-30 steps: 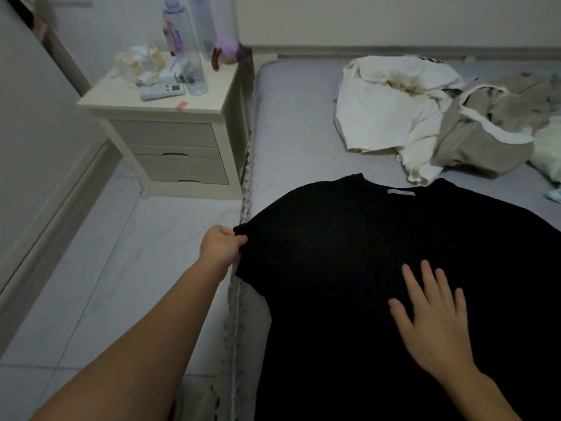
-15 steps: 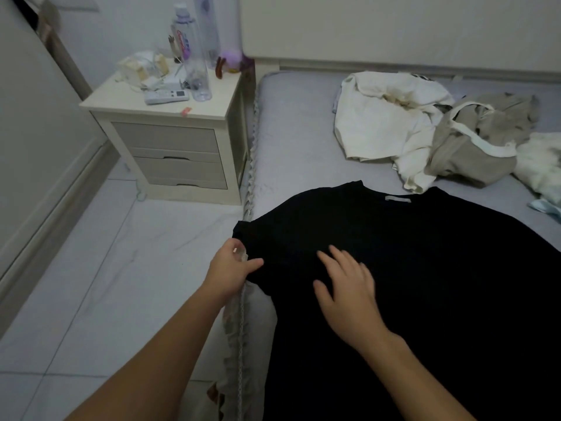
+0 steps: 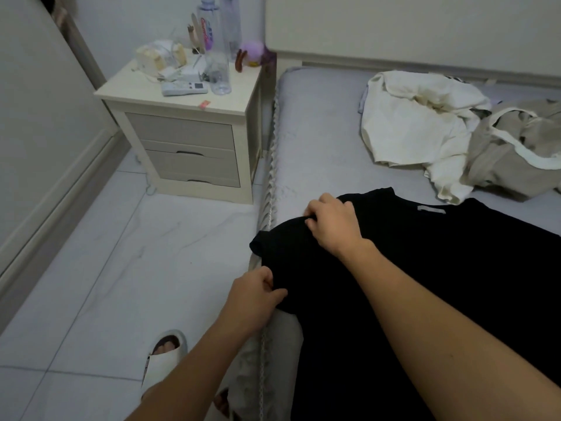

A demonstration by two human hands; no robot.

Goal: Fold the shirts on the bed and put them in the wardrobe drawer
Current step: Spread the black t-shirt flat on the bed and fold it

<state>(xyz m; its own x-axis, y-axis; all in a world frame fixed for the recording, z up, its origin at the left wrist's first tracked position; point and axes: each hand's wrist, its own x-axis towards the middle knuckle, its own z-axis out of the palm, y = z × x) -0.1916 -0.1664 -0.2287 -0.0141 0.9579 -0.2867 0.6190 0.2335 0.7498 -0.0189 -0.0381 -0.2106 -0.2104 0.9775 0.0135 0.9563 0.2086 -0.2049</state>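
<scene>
While the left hand (image 3: 255, 294) pinches the black shirt's (image 3: 425, 284) edge, the right hand (image 3: 332, 224) grips its shoulder.

cluttered nightstand (image 3: 194, 153), remote (image 3: 184, 88), bottles (image 3: 209, 28), white slipper (image 3: 162, 357), tiled floor (image 3: 106, 268)

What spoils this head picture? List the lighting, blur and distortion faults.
Head view: dim, flat light with a bluish cast; the black shirt shows as a near-featureless dark mass, its folds lost. Wide-angle bending curves the nightstand and wall lines. Left hand and right hand are reasonably sharp; no glare.
</scene>
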